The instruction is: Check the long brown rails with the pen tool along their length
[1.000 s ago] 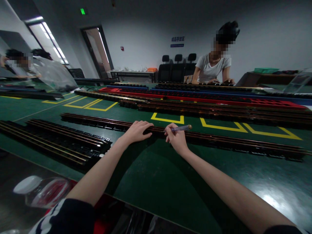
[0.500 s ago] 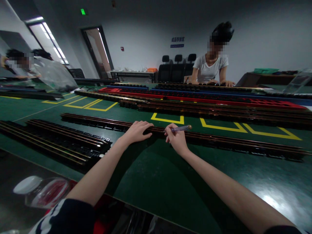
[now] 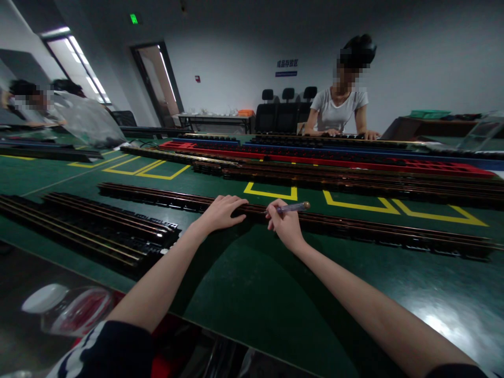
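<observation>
A long black rail with copper-coloured strips (image 3: 354, 226) runs across the green table in front of me. My left hand (image 3: 224, 212) lies over its middle, fingers stretched out and thumb apart. Just to the right, my right hand (image 3: 284, 223) is closed around a pen (image 3: 293, 208) with a clear purplish barrel and a gold-coloured end. The pen slants, its upper end pointing right; my fingers hide its tip, close to the rail. Whether the tip touches the rail I cannot tell.
More black rails (image 3: 106, 215) lie at the left. Beyond the yellow tape markings (image 3: 271, 195) are stacked rails (image 3: 354, 181) and a red rack (image 3: 413, 164). A lidded plastic jar (image 3: 79, 312) stands below the table's left edge. Opposite, a person (image 3: 340, 107) works with both hands at the table.
My hands and the pen look unmoved. Across the table, the person has shifted slightly to the left, and one of their hands now rests lower on the rails there.
</observation>
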### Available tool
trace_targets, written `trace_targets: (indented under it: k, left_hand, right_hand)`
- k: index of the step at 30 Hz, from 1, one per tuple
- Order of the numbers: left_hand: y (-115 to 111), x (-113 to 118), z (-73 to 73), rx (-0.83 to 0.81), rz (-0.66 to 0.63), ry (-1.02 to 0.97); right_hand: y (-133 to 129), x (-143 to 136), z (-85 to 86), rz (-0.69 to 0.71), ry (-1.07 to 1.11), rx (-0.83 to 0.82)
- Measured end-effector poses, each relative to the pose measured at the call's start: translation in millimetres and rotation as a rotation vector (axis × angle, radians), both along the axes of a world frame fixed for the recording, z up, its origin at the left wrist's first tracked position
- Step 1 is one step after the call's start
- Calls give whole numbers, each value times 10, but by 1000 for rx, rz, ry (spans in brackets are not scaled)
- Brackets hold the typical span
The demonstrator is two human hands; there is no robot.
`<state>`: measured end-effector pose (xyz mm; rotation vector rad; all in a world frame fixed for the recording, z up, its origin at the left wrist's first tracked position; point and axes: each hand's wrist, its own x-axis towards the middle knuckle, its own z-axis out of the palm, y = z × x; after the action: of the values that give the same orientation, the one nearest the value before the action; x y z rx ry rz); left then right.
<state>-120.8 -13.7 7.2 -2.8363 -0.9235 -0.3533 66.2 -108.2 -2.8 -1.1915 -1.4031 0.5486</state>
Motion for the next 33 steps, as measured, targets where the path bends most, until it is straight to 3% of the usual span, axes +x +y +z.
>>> trace_targets:
  k: [33]
  left_hand:
    - [6,1,4,-9,1,2]
  right_hand:
    - [-2,2,-2,11,5,5]
